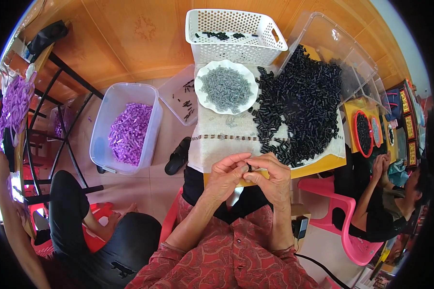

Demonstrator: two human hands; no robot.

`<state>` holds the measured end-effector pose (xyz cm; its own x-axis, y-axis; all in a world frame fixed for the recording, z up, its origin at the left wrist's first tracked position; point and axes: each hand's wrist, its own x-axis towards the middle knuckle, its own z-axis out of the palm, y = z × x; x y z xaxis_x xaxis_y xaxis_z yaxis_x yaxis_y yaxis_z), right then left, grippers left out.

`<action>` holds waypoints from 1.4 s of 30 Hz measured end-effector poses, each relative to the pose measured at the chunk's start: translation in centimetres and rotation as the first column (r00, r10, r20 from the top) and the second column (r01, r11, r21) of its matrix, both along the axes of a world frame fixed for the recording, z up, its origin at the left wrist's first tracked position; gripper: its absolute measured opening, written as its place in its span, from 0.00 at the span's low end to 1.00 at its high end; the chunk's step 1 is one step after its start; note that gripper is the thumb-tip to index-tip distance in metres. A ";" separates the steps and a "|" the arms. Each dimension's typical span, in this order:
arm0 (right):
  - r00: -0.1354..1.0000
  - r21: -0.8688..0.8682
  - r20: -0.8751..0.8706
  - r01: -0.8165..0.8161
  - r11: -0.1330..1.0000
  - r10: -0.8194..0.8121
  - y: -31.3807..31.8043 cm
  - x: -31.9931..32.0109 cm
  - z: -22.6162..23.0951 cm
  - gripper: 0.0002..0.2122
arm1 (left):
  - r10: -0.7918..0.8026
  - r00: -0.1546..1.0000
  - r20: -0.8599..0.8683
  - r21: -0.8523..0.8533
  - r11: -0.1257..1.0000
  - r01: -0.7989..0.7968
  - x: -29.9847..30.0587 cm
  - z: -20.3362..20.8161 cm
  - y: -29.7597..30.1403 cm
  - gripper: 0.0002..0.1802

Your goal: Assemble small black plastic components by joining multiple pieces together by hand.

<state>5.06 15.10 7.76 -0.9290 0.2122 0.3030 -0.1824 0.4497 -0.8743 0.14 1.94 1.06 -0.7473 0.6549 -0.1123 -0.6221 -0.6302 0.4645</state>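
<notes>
My left hand (228, 176) and my right hand (272, 179) meet at the near edge of the table. Between their fingertips they pinch a small black cylindrical piece (249, 168), mostly covered by the fingers. Beyond them, a big heap of small black plastic tubes (304, 106) spreads over a white cloth (212, 156). A white scalloped plate (201, 99) left of the heap holds many small see-through grey pieces (226, 87).
A white perforated basket (236, 52) with some black pieces stands behind the plate. A see-through bin (318, 24) tips behind the heap. On the floor at left, a plastic tub (97, 137) holds purple pieces (131, 132). People sit at both sides, one by a pink chair (340, 192).
</notes>
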 end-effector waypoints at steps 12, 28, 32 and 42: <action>0.995 -0.068 -0.013 0.099 0.993 -0.100 -0.1 0.7 -0.6 0.13 | -0.071 0.962 -0.265 -0.161 0.987 0.029 -0.1 0.2 -0.9 0.28; 0.994 0.021 0.016 0.106 0.994 -0.106 -0.8 0.2 -0.3 0.18 | 0.035 0.961 -0.275 -0.344 0.930 -0.132 -0.2 0.9 0.4 0.18; 0.986 0.042 0.020 0.162 0.986 -0.163 -0.9 0.1 -0.2 0.19 | 0.117 0.979 -0.169 -0.493 0.850 -0.187 -2.2 1.9 0.5 0.14; 0.989 0.192 -0.019 0.148 0.970 -0.147 0.5 1.8 -2.9 0.08 | 0.198 0.909 -0.366 -0.304 0.898 -0.318 -21.2 8.1 6.5 0.09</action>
<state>6.82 15.61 4.90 -0.8905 0.2841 0.3554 -0.1052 0.6313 -0.7683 -21.09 8.46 9.20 -0.9178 0.3962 -0.0243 -0.2408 -0.5070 0.8277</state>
